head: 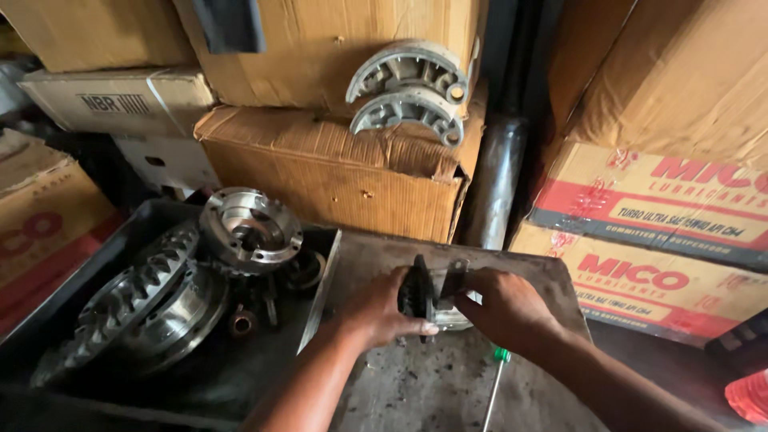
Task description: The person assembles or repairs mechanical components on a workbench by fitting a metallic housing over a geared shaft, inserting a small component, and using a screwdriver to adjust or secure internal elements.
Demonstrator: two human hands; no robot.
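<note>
Small dark metal part [422, 294]: mostly covered by left hand [374, 308] and right hand [506, 308]; shape unclear. Screwdriver [494, 388]: tip cut off at bottom edge. Ring gear [132, 308]: lower teeth lost in tray [48, 320] shadow.

Vehicle workshop, greasy gears [136, 308] (tray), lubricant cartons [656, 240]

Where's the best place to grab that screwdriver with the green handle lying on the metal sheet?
Probably by the green handle, coming down from above. The screwdriver lies flat on the metal sheet, just below the right hand, its thin shaft running toward the near edge. The handle is the thickest part and stands clear, while the shaft sits too low to pinch easily.
</note>
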